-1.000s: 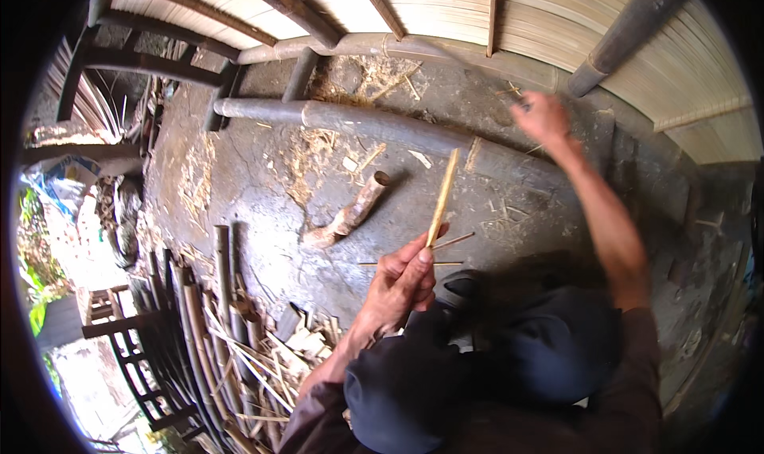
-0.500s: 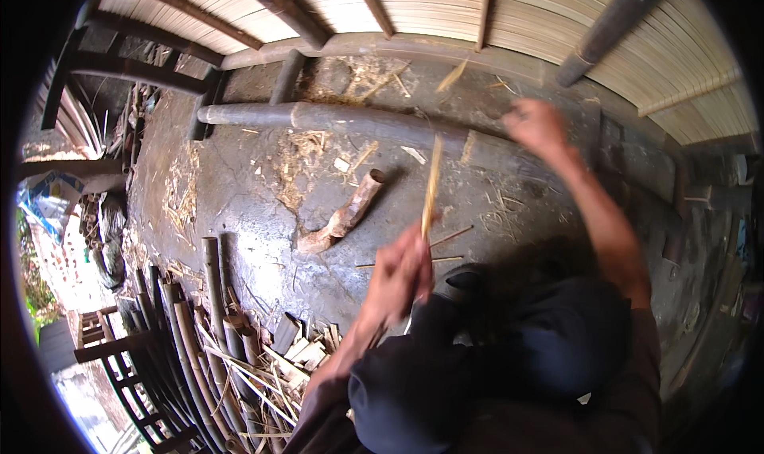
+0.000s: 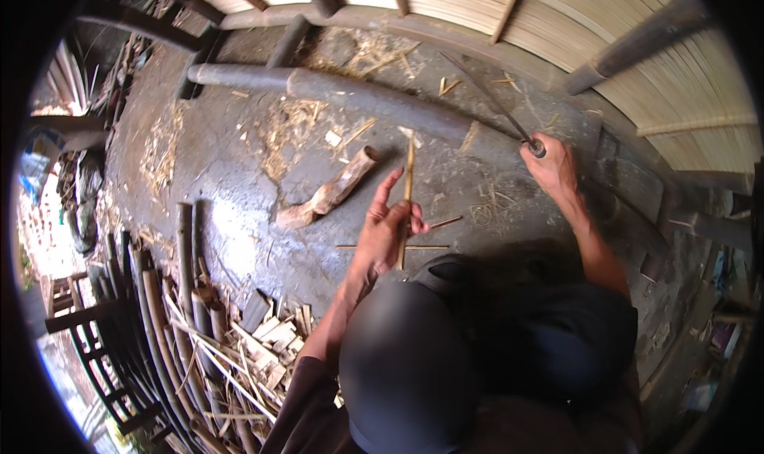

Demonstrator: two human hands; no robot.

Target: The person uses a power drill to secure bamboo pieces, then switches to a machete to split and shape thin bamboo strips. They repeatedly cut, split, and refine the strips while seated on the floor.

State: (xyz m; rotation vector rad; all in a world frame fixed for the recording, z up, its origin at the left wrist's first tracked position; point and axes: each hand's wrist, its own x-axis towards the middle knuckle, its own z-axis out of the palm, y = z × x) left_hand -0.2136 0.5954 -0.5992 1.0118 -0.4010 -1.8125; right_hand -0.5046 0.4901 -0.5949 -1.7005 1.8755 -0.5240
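Note:
My left hand [image 3: 382, 235] pinches a narrow yellowish bamboo strip [image 3: 410, 163] between thumb and fingers, with the index finger stretched out. The strip stands lengthwise, its far end beyond the fingertips and its near end below the palm. Out to the right, my right hand [image 3: 557, 171] is wrapped round the handle of a long, thin-bladed knife [image 3: 492, 97]. Its dark blade slants away to the far left, apart from the strip. Two thin sticks lie beside my left hand, one of them a dark stick [image 3: 447, 222] on the floor.
A thick bamboo pole [image 3: 374, 104] crosses the floor ahead. A crooked piece of wood [image 3: 330, 190] lies left of my hand. Bamboo poles [image 3: 155, 327] and split offcuts [image 3: 278, 339] are heaped at lower left. A slatted bamboo panel [image 3: 589, 24] stands at the back.
My right hand has turned and come slightly nearer, and the knife blade now shows clearly. The left hand's index finger has stretched out, and the strip has shifted slightly left in view.

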